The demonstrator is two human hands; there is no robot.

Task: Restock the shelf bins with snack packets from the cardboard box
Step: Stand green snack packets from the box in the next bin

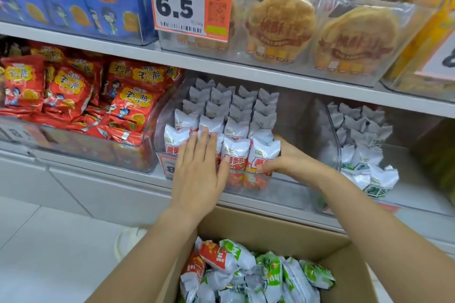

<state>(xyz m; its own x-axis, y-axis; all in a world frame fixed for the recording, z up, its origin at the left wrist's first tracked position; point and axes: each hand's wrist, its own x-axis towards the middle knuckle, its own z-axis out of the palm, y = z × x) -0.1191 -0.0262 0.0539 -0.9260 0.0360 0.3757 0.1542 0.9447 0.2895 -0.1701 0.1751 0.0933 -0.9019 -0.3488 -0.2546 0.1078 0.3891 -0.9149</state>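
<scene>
Left hand [199,167] is lying flat, fingers spread, palm pressing against the front row of white-and-red crinkly foil snack packets [235,152] standing upright in the clear plastic shelf bin [290,179]; its grip is closing on nothing. Right hand [283,160] is pinching the lower edge of the rightmost front packet [262,155], fingers curled on it. Packets are likely light, soft, air-puffed and slippery; best taken by the body or the crimped top. More red and green ones are lying loose in the brown cardboard box [270,226] below.
</scene>
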